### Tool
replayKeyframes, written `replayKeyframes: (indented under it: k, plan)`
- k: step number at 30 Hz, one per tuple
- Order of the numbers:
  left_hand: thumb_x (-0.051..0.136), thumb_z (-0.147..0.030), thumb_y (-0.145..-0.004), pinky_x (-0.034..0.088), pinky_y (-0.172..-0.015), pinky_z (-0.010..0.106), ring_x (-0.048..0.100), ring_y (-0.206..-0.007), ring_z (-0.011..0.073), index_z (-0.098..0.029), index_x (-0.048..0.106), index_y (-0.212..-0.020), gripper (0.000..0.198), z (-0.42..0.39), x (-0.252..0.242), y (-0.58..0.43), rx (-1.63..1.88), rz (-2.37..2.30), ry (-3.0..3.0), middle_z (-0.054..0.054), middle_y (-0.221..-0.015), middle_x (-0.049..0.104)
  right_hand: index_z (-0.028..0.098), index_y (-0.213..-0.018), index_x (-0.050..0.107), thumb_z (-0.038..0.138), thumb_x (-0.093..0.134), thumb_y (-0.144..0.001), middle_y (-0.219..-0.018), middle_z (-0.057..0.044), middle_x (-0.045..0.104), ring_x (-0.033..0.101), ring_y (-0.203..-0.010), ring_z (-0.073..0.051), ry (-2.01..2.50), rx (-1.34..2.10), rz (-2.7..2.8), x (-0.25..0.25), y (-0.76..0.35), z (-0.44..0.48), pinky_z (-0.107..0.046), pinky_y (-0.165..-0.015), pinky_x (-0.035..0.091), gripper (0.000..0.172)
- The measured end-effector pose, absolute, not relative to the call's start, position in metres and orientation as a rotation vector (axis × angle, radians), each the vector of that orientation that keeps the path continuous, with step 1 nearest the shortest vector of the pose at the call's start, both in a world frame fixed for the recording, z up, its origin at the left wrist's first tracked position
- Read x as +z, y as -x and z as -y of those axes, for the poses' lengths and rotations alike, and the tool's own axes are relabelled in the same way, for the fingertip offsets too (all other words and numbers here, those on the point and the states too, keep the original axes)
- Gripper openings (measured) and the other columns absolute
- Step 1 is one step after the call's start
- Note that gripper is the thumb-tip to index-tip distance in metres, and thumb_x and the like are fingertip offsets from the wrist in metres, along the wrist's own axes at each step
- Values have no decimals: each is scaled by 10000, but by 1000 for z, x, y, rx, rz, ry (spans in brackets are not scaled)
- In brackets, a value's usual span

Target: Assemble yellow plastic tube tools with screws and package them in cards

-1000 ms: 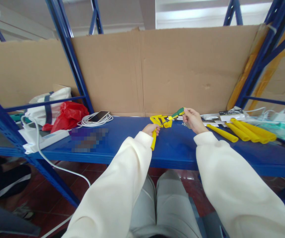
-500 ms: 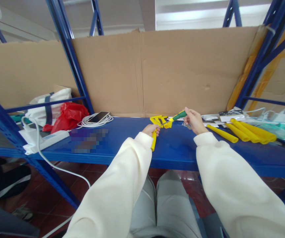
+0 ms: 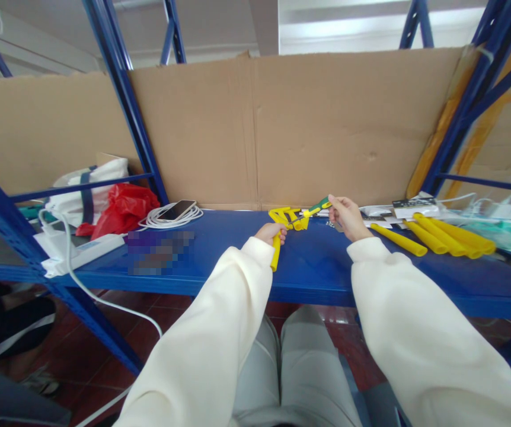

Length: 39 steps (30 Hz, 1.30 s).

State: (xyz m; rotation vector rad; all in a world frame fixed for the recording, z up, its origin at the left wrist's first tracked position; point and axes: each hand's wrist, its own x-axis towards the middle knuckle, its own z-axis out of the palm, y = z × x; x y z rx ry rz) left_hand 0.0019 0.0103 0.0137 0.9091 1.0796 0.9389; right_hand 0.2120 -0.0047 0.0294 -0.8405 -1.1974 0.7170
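My left hand point(image 3: 271, 232) is closed round the handle of a yellow plastic tool point(image 3: 283, 222) whose forked head lies on the blue shelf point(image 3: 220, 261). My right hand point(image 3: 348, 216) pinches a green and yellow screwdriver point(image 3: 316, 207), its tip set against the tool's head. A few small screws lie on the shelf beside my right hand. Both arms wear cream sleeves.
Several yellow tubes point(image 3: 437, 236) and packets lie at the right. A phone on coiled white cable point(image 3: 173, 213), a red bag point(image 3: 122, 207), a white bag and a power strip point(image 3: 80, 252) sit at the left. Cardboard point(image 3: 309, 124) backs the shelf; blue uprights stand either side.
The screwdriver handle has turned and shifted slightly in my right hand, first lower, then raised again. My left hand and the yellow tool stay still.
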Motion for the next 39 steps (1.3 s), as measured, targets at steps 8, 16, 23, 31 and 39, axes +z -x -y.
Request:
replayKeyframes:
  k: [8, 16, 23, 31, 39]
  plan:
    - [559, -60, -901, 267, -393, 167, 314, -371, 56, -181, 514, -816, 154, -3, 20, -2, 925, -1108, -924, -87, -515, 382, 245, -773, 490, 592, 828, -676, -453, 100, 474, 383, -340, -66, 881, 700, 1181, 28, -212, 5, -183, -330, 281, 494]
    - [517, -4, -899, 239, -385, 149, 298, -361, 40, -176, 485, -769, 218, 4, 26, -1, 911, -1102, -937, -86, -508, 384, 234, -807, 568, 559, 829, -709, -474, 84, 470, 428, -401, -81, 770, 799, 1208, 30, -213, 4, -194, -374, 343, 429]
    - [575, -35, -878, 260, -393, 162, 306, -368, 45, -187, 481, -763, 213, -2, 20, -2, 946, -1096, -900, -89, -515, 375, 235, -796, 539, 542, 864, -678, -475, 94, 459, 422, -405, -74, 759, 823, 1210, 29, -213, 4, -184, -381, 345, 461]
    - [608, -87, -874, 276, -394, 178, 317, -374, 61, -195, 492, -787, 181, -8, 15, -2, 948, -1104, -880, -92, -507, 365, 234, -698, 441, 493, 881, -666, -464, 98, 438, 388, -383, -58, 808, 855, 1114, 30, -212, 7, -168, -348, 301, 512]
    - [658, -108, -856, 295, -420, 186, 329, -395, 63, -187, 513, -800, 174, -12, 12, -2, 963, -1087, -883, -85, -526, 389, 228, -697, 490, 579, 845, -696, -392, 111, 360, 341, -340, -54, 818, 853, 1138, 31, -211, 9, -170, -335, 294, 499]
